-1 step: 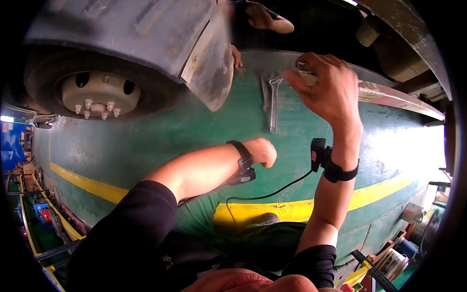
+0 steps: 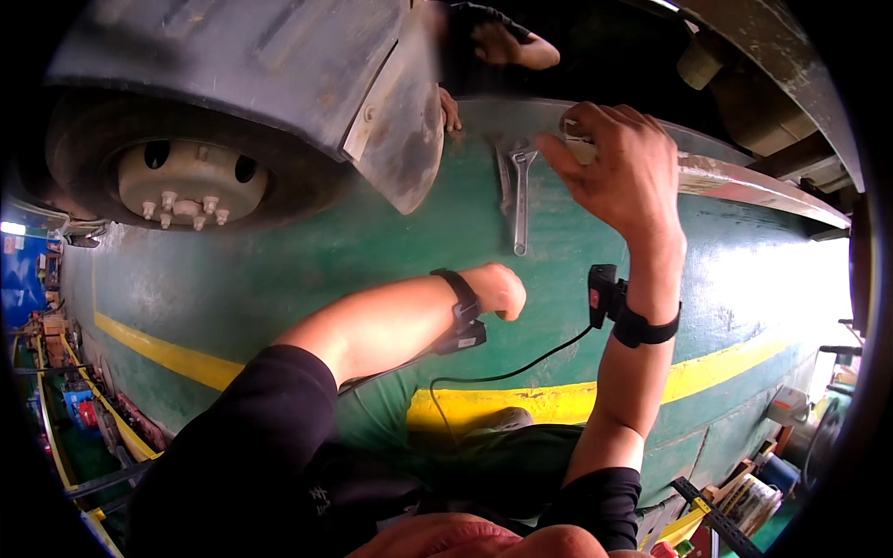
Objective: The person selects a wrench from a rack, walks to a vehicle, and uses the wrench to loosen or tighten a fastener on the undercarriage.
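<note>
Nearest in, the left hand (image 2: 498,290) hangs over the green floor (image 2: 279,279) just beyond the yellow stripe (image 2: 167,358), curled into a loose fist around nothing I can see, a black wrist strap (image 2: 462,302) behind it. Further out, the right hand (image 2: 619,167) is up at the floor's far edge, fingers bent and pinching a small pale metal piece (image 2: 575,130), too hidden to name. Just left of it two wrenches (image 2: 514,195) lie side by side on the green paint, apart from both hands. I'd judge them steel: stiff, fairly heavy, likely a bit greasy, so grab mid-shank for carrying, toward the tail for leverage. The pinched part looks light and easy to fumble. Beyond, a truck wheel (image 2: 186,181) and mudflap (image 2: 400,139) loom, and another person's hand (image 2: 502,42) works past the edge.
</note>
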Demonstrator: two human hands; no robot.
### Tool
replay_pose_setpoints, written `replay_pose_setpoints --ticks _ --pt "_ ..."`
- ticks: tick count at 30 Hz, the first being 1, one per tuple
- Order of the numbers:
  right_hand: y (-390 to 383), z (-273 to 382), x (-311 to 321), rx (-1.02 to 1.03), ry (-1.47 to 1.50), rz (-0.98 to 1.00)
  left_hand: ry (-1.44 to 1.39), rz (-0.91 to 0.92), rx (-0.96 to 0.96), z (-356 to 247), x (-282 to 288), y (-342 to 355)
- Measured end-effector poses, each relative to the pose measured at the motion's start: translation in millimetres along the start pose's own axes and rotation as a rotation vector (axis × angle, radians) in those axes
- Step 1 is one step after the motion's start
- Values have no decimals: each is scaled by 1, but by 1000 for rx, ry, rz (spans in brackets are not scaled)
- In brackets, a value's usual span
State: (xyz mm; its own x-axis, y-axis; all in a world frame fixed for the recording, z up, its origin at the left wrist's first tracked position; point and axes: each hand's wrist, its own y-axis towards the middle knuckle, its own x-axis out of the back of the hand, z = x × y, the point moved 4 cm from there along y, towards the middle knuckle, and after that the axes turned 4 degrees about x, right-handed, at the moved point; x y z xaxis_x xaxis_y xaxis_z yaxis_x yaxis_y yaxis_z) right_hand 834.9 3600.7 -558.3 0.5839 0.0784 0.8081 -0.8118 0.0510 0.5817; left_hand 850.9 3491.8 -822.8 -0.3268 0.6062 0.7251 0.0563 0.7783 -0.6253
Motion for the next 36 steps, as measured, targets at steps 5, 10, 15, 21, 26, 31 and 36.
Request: replay_pose_setpoints --ticks 5,10,15,21,26,31,36 --pt "1 2 -3 -6 -10 -1 -165 -374 -316 14 -5 -21" --pt "3 4 -3 0 22 -31 -240 -329 -320 21 -3 -24" --pt "-2 -9 -3 -147 -66 74 -622 -632 -844 29 4 -32" --pt "4 6 -6 -44 39 223 -58 91 0 65 -71 67" --pt "-14 -3 2 -35 104 48 -627 -111 -144 51 -45 62" --pt "-24 -11 -16 -91 177 36 -775 -138 -126 31 -15 73" --pt "-14 -12 7 -201 362 222 -1225 74 -99 -16 -8 10"
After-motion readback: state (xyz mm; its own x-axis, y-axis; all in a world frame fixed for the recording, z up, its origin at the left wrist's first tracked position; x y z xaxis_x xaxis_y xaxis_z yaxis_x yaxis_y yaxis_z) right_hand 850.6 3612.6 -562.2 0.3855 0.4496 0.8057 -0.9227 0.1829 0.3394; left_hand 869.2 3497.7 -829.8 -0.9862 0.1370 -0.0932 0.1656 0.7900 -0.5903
